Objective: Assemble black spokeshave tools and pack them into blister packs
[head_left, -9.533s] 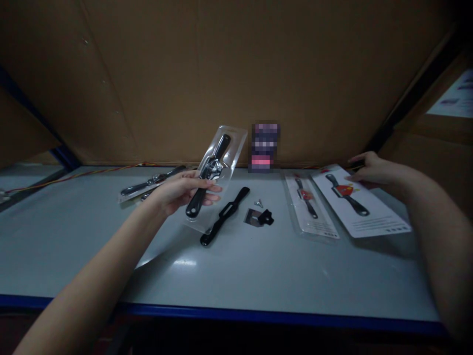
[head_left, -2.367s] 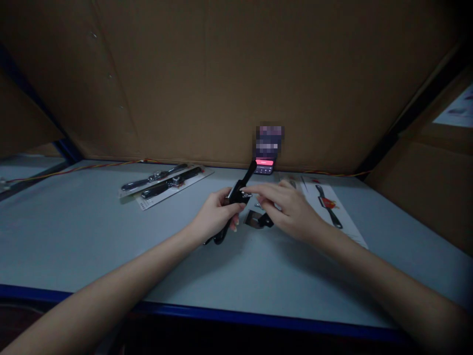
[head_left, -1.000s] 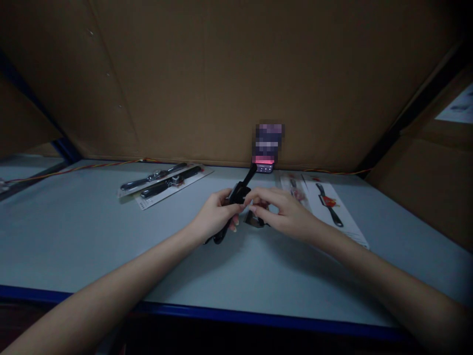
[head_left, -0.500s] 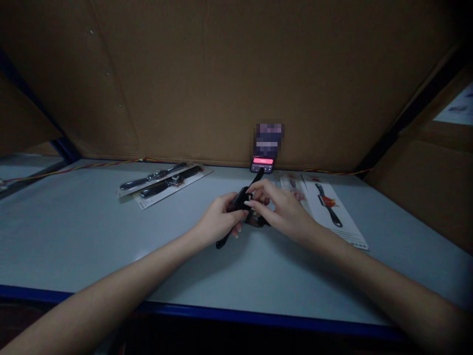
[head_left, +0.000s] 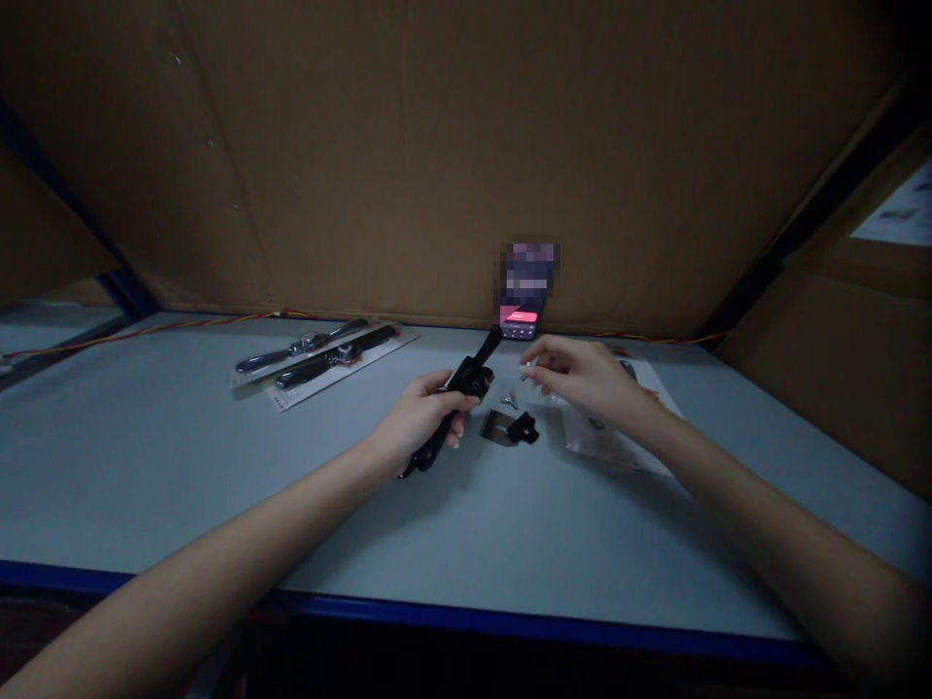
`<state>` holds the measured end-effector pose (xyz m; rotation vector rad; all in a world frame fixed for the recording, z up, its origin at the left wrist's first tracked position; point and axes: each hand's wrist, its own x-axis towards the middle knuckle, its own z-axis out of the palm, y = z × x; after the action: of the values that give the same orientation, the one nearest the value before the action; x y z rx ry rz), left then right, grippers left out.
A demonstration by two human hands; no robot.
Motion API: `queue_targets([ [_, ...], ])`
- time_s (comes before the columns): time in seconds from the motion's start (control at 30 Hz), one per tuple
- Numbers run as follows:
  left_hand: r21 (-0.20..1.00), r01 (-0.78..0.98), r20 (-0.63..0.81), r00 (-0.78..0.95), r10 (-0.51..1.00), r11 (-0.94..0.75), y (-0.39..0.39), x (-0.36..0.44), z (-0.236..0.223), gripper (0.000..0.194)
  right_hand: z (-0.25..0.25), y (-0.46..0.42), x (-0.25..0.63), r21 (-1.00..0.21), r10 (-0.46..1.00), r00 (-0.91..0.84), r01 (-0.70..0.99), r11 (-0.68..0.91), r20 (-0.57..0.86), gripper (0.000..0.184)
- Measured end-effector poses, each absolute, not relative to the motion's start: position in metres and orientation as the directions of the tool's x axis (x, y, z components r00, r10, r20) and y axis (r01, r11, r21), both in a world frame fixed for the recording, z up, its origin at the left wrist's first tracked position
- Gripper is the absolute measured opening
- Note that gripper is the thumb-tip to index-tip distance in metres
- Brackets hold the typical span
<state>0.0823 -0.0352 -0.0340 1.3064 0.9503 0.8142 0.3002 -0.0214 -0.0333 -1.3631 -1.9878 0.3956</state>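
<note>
My left hand (head_left: 422, 417) is closed round the lower handle of a long black two-handled tool body (head_left: 466, 381), held tilted with its far end pointing up and back. My right hand (head_left: 582, 377) hovers just right of it, thumb and forefinger pinched together on something too small to make out. On the grey table between the hands lie a small metal screw (head_left: 509, 399), a flat metal blade (head_left: 496, 427) and a black clamp piece (head_left: 523, 428).
Two packaged tools (head_left: 327, 361) lie at the back left. More blister packs and printed cards (head_left: 618, 437) sit under my right wrist. A phone (head_left: 520, 320) leans on the cardboard back wall. A red-yellow cable (head_left: 146, 330) runs along the rear edge. The blue table edge (head_left: 510, 621) is near me.
My right hand has drawn away from the tool body to the right, uncovering the screw, blade and clamp. The left hand tilted the tool more upright.
</note>
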Motion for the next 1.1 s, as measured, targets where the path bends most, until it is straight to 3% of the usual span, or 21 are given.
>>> queue_targets([
  [0.1,0.992,0.013,-0.12,0.386,0.915,0.125,-0.033,0.082,-0.032,0.007,-0.047,-0.006,0.314,-0.57,0.949,-0.238,0.759,0.315,0.206,0.017],
  [0.2,0.989,0.019,-0.14,0.376,0.916,0.144,-0.033,0.082,-0.03,0.009,-0.058,-0.001,0.318,-0.497,0.953,-0.259,0.813,0.304,0.159,0.02],
  [0.37,0.99,0.015,-0.133,0.394,0.909,0.138,-0.035,0.083,-0.03,0.005,-0.057,-0.002,0.317,-0.348,0.908,-0.28,0.855,0.384,0.313,0.018],
  [0.4,0.991,0.011,-0.126,0.403,0.907,0.133,-0.035,0.083,-0.031,0.006,-0.054,-0.003,0.315,-0.368,0.896,-0.266,0.842,0.395,0.355,0.017],
  [0.47,0.993,0.008,-0.107,0.422,0.9,0.114,-0.036,0.083,-0.032,0.008,-0.048,-0.008,0.307,-0.53,0.898,-0.218,0.745,0.406,0.381,0.02],
  [0.57,0.998,0.006,-0.053,0.465,0.884,0.056,-0.038,0.085,-0.034,0.01,-0.04,-0.019,0.288,-0.818,0.934,-0.268,0.465,0.339,0.234,0.031],
  [0.63,1.0,0.014,-0.018,0.497,0.868,0.012,-0.04,0.086,-0.034,0.014,-0.038,-0.028,0.276,-0.89,0.919,-0.371,0.365,0.273,0.13,0.033],
  [0.8,0.997,0.069,-0.003,0.519,0.855,-0.039,-0.042,0.087,-0.033,0.018,-0.037,-0.037,0.268,-0.943,0.911,-0.407,0.275,0.19,0.064,0.032],
  [0.97,0.996,0.079,-0.008,0.534,0.845,-0.041,-0.039,0.084,-0.03,0.038,-0.025,-0.035,0.278,-0.919,0.909,-0.413,0.339,0.203,0.048,0.038],
  [1.1,0.984,0.123,0.051,0.491,0.869,-0.127,-0.034,0.081,-0.032,0.044,-0.017,-0.034,0.284,-0.904,0.903,-0.429,0.388,0.181,-0.004,0.038],
])
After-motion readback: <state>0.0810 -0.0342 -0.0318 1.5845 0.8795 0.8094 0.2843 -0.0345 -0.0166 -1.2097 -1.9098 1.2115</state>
